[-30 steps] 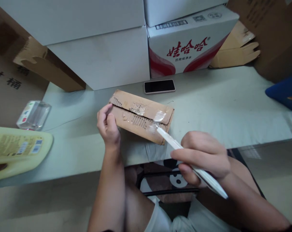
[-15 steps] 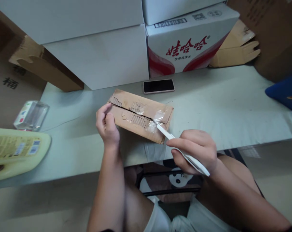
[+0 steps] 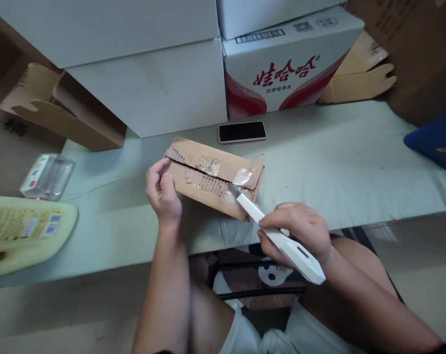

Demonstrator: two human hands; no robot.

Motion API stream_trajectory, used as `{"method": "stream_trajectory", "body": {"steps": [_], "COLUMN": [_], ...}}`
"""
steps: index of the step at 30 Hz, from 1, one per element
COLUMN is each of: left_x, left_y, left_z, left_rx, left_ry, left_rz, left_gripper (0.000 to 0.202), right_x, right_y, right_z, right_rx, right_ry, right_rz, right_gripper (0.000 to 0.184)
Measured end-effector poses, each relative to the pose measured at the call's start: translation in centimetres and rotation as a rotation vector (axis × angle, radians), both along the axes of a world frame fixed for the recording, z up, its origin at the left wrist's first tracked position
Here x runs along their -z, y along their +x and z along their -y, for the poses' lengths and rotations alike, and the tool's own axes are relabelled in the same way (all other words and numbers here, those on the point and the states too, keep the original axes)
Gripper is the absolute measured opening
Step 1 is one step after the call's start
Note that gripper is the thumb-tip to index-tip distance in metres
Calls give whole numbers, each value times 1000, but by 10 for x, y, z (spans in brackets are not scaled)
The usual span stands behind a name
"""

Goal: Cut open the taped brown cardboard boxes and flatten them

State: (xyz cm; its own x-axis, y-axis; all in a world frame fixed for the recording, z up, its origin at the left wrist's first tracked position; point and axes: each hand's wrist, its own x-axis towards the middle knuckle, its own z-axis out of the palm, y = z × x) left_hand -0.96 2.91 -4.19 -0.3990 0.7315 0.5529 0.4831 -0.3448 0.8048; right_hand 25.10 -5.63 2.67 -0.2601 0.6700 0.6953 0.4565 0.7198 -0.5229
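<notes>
A small brown cardboard box (image 3: 196, 189) lies slanted on the pale green table, with a dark slit along its top seam and torn patches of clear tape. My left hand (image 3: 163, 194) grips its left end, thumb on top and fingers round the far edge. In my right hand (image 3: 300, 228) is a white utility knife (image 3: 282, 241), its flat side turned up. The blade touches the taped right part of the box, at the seam; its very tip is hard to make out.
Behind the box lies a phone (image 3: 242, 131), in front of stacked white cartons (image 3: 178, 88) and a red-and-white carton (image 3: 282, 78). At left are a yellow bottle (image 3: 27, 228), a clear plastic container (image 3: 49, 176) and an open cardboard box (image 3: 86, 120). A blue object (image 3: 434, 140) stands at right.
My right hand has rolled the utility knife, so its broad side now shows, and its rear end sits slightly lower. The left hand and box are nearly still. The open cardboard box at left has tilted leftward.
</notes>
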Motion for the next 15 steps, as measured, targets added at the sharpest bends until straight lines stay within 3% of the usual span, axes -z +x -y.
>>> {"method": "stream_trajectory", "body": {"steps": [7, 15], "left_x": [-3, -5], "left_y": [1, 2], "left_z": [1, 1], "left_rx": [-7, -16], "left_ry": [0, -17], "left_rz": [22, 13], "left_gripper": [30, 30], "right_x": [-1, 0], "right_y": [3, -1], "right_z": [-4, -2], "right_rx": [52, 93], "right_ry": [130, 129], "right_rz": [81, 56], "right_gripper": [10, 11]}}
